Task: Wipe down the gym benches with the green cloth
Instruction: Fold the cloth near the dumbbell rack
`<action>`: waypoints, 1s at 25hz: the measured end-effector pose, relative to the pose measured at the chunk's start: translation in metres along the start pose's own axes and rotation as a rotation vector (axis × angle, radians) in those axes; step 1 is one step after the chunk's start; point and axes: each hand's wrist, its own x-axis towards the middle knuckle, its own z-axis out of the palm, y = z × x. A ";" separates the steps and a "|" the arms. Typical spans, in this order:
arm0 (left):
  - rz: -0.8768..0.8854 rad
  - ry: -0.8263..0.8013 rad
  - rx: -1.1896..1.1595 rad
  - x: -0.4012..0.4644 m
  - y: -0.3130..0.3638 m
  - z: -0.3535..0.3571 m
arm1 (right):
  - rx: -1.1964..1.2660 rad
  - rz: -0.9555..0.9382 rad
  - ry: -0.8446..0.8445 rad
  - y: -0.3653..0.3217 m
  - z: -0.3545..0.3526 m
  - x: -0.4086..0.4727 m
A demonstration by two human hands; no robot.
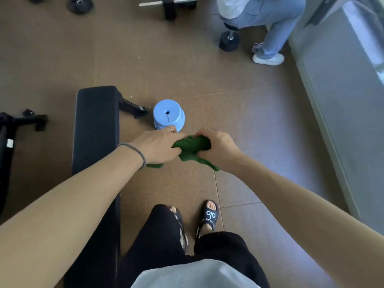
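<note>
The green cloth (192,149) is bunched up in the air between both my hands, above the brown floor to the right of the bench. My left hand (158,145) grips its left end and my right hand (216,145) grips its right end, with a loose tail hanging down under my right wrist. The black padded gym bench (95,125) runs lengthwise at my left, under my left forearm. The cloth does not touch the bench.
An upturned light blue bucket (169,115) stands on the floor just beyond my hands. A person (268,23) crouches at the back right beside a black dumbbell (229,41). A weight plate (80,5) and a black rack foot (170,6) lie at the back. A grey wall (340,84) runs along the right.
</note>
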 end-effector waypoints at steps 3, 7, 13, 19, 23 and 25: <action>-0.048 0.037 -0.298 0.037 -0.041 -0.018 | -0.041 0.013 -0.053 0.002 -0.003 0.065; -0.077 0.032 -0.379 0.089 -0.111 -0.039 | 0.106 0.228 -0.204 -0.009 -0.001 0.156; -0.271 0.027 -0.665 0.184 -0.224 -0.044 | 0.650 0.545 -0.045 0.027 0.048 0.291; -0.394 0.158 -1.031 0.334 -0.325 0.033 | 0.623 0.538 0.056 0.157 0.138 0.438; -0.468 0.335 -1.019 0.463 -0.393 0.130 | 0.424 0.429 0.096 0.277 0.222 0.545; -0.482 0.417 -1.016 0.521 -0.421 0.182 | 0.328 0.394 0.127 0.333 0.263 0.591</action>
